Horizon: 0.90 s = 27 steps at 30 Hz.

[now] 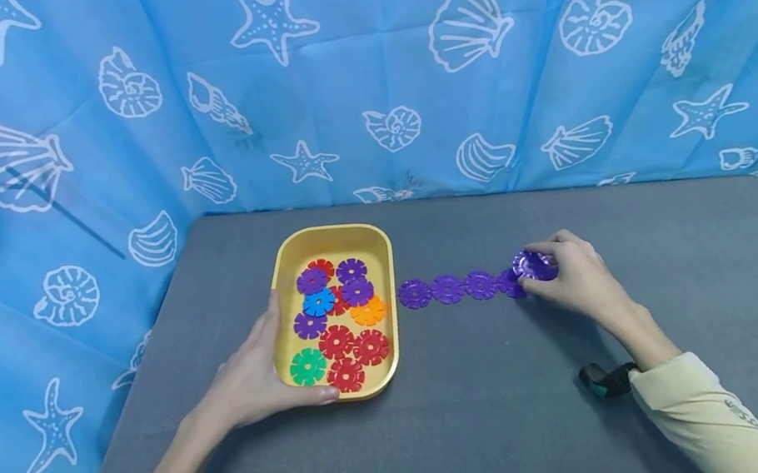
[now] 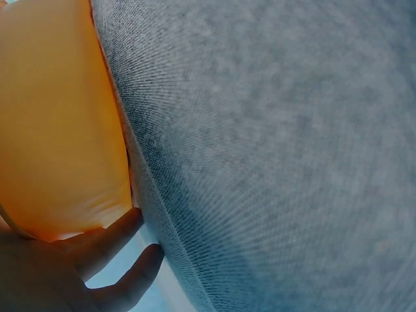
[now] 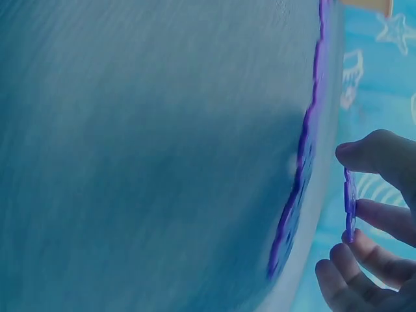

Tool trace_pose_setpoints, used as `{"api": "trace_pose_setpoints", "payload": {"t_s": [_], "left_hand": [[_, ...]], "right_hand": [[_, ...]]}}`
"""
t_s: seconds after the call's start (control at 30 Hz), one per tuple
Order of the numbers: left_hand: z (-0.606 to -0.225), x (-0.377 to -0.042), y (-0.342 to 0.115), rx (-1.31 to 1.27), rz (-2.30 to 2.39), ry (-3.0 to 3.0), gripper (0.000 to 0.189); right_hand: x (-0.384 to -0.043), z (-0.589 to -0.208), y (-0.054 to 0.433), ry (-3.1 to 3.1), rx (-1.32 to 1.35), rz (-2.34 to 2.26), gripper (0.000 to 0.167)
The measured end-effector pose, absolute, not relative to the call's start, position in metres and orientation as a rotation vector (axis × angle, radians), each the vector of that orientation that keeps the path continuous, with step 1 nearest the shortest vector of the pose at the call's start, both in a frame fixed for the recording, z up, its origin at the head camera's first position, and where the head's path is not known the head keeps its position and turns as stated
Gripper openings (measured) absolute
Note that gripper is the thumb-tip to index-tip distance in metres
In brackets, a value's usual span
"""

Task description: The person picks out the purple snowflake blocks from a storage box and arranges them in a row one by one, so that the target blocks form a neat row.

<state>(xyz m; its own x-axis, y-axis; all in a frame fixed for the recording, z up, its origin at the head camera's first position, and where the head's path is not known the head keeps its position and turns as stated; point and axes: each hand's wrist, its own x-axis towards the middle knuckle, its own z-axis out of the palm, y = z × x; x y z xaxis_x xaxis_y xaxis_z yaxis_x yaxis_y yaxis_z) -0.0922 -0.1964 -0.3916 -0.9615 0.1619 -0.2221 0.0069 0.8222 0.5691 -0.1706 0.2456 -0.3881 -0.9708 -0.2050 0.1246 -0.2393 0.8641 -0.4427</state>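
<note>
Right hand [image 1: 579,279] pinches purple disc [image 1: 532,266] at chain's [image 1: 448,289] end.

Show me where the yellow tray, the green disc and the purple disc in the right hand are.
yellow tray [image 1: 329,235]: head view, bare far rim.
green disc [image 1: 307,366]: head view, its middle, near left corner of the tray.
purple disc [image 1: 532,265]: head view, its face, pinched by the right hand [image 1: 577,282].

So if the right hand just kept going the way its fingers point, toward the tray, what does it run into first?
Probably the row of purple discs lying on the table: the right hand, pinching a purple disc, is already at its near end. The yellow tray lies beyond.
</note>
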Motion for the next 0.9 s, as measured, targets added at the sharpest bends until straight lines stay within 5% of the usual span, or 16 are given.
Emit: {"api": "trace_pose_setpoints", "payload": {"t_s": [0.9], "left_hand": [[-0.391,-0.092,-0.196,0.136,0.864,2.745,0.147]], "right_hand": [[-0.168,-0.389,0.316,-3.201,0.242,0.619,0.056]]}}
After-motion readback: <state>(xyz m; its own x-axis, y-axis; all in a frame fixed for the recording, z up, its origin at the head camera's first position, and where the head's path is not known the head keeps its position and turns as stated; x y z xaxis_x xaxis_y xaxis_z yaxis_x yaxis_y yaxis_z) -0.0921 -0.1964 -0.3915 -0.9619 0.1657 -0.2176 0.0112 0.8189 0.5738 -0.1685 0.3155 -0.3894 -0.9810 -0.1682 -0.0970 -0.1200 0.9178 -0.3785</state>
